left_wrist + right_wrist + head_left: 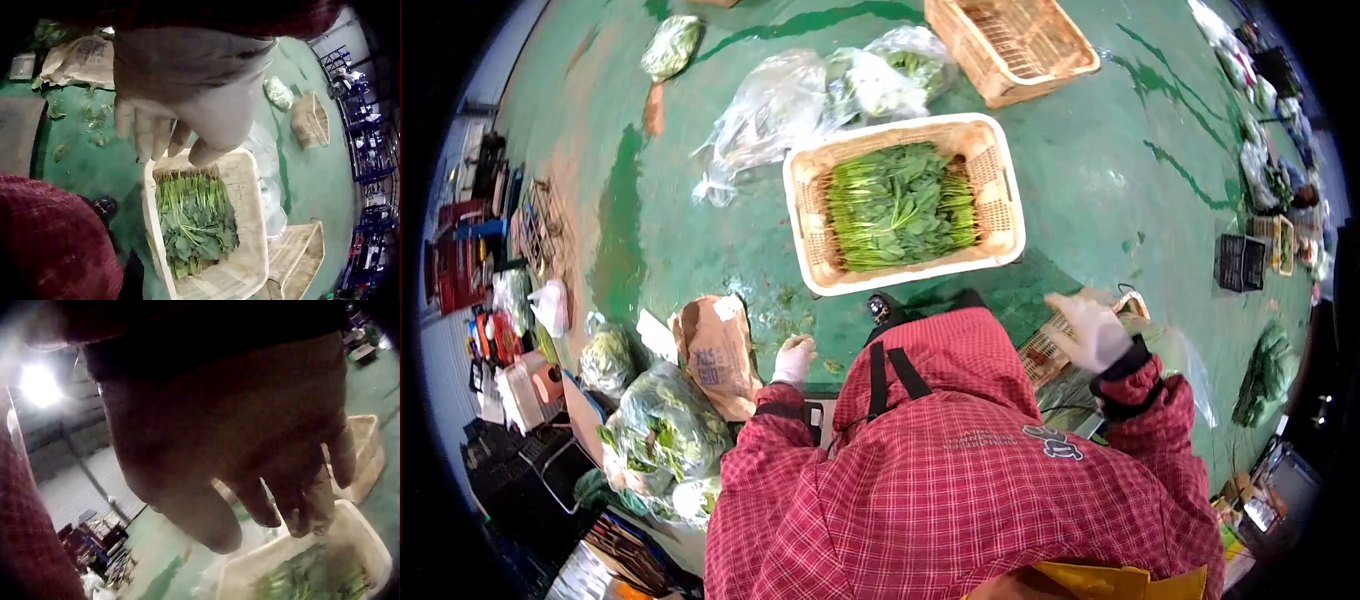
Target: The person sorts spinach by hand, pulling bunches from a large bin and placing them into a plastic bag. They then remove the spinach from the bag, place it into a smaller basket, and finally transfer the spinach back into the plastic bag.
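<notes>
green floor (1100, 180) across the whole head view, worn patches toward the left edge.
red plaid jacket (960, 470) filling lower centre, seen from above, both sleeves out forward.
white basket (1003, 215) on the floor at centre frame, just above the jacket's hood, long side across the frame.
leafy greens (900, 205) flat inside it, one packed layer over most of the bottom.
tan basket (1010, 45) at top, right of centre, apart from the white one.
clear plastic bags (770, 105) just beside the white basket's upper-left corner, greens showing in the right-hand ones.
bagged greens (665, 420) lower left, next to the left sleeve.
brown paper bag (715, 355) on the floor, lower left of the white basket.
left hand (793, 358), white glove, left of centre, just right of the paper bag and below the white basket's lower-left corner. In the left wrist view, fingers (144, 134) hanging loose, slightly bent; grip slack, nothing held; basket rim right under the fingertips in frame.
right hand (1090, 332), white glove, right of centre, below the basket's lower-right corner, over a flat tan crate (1040, 352), partly hidden. In the right wrist view, fingers (262, 506) loosely curled, thumb apart; grip slack, nothing in it; white basket and greens at lower right of that frame.
</notes>
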`<state>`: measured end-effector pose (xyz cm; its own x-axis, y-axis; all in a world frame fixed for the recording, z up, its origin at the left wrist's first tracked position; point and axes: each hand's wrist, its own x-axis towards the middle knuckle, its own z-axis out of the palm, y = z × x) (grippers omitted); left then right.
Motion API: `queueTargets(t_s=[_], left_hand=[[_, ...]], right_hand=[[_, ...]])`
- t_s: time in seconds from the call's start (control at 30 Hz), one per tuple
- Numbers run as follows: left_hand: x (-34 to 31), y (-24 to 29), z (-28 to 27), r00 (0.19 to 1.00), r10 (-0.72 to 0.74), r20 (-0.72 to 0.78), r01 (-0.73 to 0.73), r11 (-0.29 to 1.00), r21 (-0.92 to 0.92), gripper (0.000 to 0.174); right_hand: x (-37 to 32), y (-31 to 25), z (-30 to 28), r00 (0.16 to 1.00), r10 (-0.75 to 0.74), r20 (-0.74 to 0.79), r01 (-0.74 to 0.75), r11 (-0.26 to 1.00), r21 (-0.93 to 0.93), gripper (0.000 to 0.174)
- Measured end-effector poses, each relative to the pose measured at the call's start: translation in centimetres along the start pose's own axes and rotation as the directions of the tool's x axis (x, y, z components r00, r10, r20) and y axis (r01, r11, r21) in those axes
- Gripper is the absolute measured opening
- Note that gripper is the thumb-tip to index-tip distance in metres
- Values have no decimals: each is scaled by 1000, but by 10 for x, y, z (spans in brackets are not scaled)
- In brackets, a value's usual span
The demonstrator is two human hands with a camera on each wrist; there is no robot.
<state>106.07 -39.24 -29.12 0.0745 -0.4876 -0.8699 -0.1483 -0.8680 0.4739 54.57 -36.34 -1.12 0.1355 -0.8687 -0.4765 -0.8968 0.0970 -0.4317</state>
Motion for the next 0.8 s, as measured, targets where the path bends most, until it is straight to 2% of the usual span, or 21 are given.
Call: queueTargets(t_s=[0.1,0.13,0.2,0.27,0.3,0.33,0.4,0.47,0.53,0.57,0.6,0.67,0.7,0.73,0.8], left_hand=[[47,-19,-18,996,91,25,-82,965,-249,30],[18,29,-6,998,-52,29,56,984,-171,29],[9,74,19,991,-128,-35,117,967,-225,29],[39,84,35,997,-71,25,75,930,-361,30],[60,88,44,998,-39,51,57,905,-421,30],[83,94,61,997,-76,20,77,897,-435,32],[130,101,94,996,-80,36,86,836,-542,33],[193,82,125,990,-140,34,134,813,-567,33],[246,57,154,995,-54,86,92,839,-536,26],[265,42,173,997,-15,78,50,882,-468,27],[287,29,188,997,32,74,0,918,-397,29],[321,19,197,981,-59,183,118,936,-332,30],[336,20,193,966,-152,210,223,901,-371,30],[358,6,188,962,-174,210,244,893,-379,25],[387,-10,179,967,-232,106,253,827,-502,25]], right_hand=[[78,-22,-8,989,-129,77,137,984,-114,46],[107,-20,0,978,-191,88,201,972,-120,44],[171,-15,25,968,-215,128,216,976,8,43],[247,2,69,940,-137,312,138,990,19,45],[286,8,90,914,-128,386,161,985,-55,45],[321,15,116,879,-108,464,186,975,-125,45],[390,24,171,852,-78,518,214,955,-207,42],[453,36,230,838,-30,545,267,894,-360,42],[509,62,303,877,-62,477,263,892,-367,44],[531,67,328,874,-56,483,233,920,-315,42],[551,79,358,900,-83,429,265,884,-386,44],[567,116,419,922,-154,356,331,789,-517,47],[574,149,454,940,-158,301,318,721,-616,42],[580,157,452,930,-156,333,340,711,-615,34],[579,162,437,930,-240,277,354,784,-509,26]])
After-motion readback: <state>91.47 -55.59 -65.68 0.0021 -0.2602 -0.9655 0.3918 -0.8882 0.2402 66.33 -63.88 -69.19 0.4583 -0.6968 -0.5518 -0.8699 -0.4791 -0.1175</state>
